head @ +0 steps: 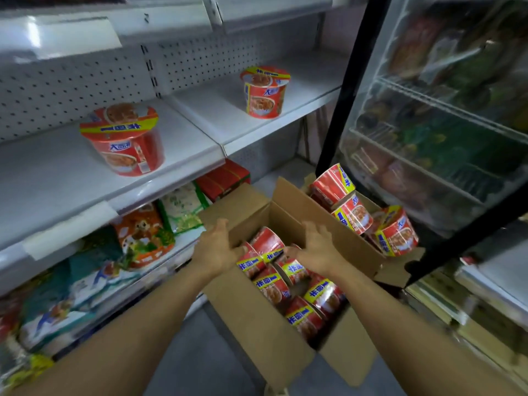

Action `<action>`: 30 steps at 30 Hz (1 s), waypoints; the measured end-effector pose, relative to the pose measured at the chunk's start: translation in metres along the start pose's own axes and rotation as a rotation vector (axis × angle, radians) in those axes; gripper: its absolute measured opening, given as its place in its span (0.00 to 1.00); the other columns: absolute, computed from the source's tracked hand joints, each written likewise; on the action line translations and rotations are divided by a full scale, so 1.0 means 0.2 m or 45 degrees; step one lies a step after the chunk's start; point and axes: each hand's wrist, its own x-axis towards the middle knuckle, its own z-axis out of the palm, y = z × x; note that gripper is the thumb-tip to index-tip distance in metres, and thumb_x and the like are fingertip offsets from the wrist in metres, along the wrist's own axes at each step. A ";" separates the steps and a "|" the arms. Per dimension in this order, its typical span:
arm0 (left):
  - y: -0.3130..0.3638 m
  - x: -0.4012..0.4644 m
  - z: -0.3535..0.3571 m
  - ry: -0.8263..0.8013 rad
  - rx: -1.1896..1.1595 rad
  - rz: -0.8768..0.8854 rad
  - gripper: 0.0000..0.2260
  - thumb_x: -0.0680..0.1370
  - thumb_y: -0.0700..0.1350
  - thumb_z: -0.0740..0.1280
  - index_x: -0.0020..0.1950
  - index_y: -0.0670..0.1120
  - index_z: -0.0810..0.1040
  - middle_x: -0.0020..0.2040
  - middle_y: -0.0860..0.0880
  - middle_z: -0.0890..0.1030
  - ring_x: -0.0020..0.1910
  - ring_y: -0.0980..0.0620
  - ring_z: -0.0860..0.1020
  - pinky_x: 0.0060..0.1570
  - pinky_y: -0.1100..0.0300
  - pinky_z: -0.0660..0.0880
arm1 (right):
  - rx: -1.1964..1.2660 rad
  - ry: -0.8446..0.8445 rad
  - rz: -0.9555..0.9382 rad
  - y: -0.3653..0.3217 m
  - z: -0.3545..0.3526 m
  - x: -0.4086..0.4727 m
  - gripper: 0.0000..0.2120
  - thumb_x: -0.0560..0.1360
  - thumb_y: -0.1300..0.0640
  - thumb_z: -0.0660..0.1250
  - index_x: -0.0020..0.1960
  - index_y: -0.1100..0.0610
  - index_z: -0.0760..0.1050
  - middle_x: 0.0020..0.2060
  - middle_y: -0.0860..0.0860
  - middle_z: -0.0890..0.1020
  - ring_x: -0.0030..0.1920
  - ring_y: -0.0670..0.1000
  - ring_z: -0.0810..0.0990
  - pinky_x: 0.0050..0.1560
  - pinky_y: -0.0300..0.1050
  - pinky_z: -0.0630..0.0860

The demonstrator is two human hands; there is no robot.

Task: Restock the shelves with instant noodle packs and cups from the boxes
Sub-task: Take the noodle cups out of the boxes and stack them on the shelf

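Two hands over open box (257, 318): left hand (217, 248) and right hand (317, 247) spread, flanking sideways-lying cup (267, 242) between them, about equally near.

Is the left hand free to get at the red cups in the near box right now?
Probably yes: the left hand hovers over the open box, flaps folded back, and the cups lie uncovered right beside its fingers.
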 end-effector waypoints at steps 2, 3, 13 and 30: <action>0.00 0.04 0.09 -0.052 -0.017 -0.010 0.29 0.74 0.48 0.71 0.71 0.41 0.63 0.67 0.40 0.71 0.65 0.41 0.71 0.61 0.51 0.70 | 0.022 -0.025 0.066 0.08 0.03 0.04 0.36 0.75 0.50 0.69 0.76 0.56 0.54 0.72 0.58 0.58 0.74 0.59 0.55 0.70 0.53 0.60; 0.00 0.06 0.14 -0.081 -0.021 -0.012 0.29 0.75 0.48 0.70 0.71 0.42 0.63 0.67 0.40 0.71 0.64 0.42 0.71 0.61 0.52 0.71 | 0.034 -0.039 0.091 0.12 0.05 0.07 0.36 0.75 0.50 0.69 0.75 0.55 0.55 0.72 0.58 0.59 0.73 0.59 0.56 0.70 0.53 0.61; 0.01 0.33 0.61 -0.295 -0.088 -0.045 0.34 0.70 0.51 0.74 0.70 0.41 0.66 0.65 0.43 0.74 0.63 0.42 0.74 0.61 0.48 0.72 | 0.239 -0.117 0.319 0.57 0.26 0.32 0.32 0.72 0.52 0.72 0.71 0.55 0.61 0.67 0.55 0.65 0.68 0.55 0.64 0.64 0.49 0.67; -0.37 0.90 1.19 -0.776 0.161 -0.128 0.30 0.77 0.51 0.68 0.74 0.45 0.60 0.72 0.46 0.67 0.70 0.46 0.67 0.63 0.56 0.66 | 0.786 -0.120 0.698 0.89 1.06 0.73 0.39 0.71 0.52 0.73 0.73 0.56 0.54 0.67 0.55 0.71 0.67 0.55 0.71 0.61 0.46 0.72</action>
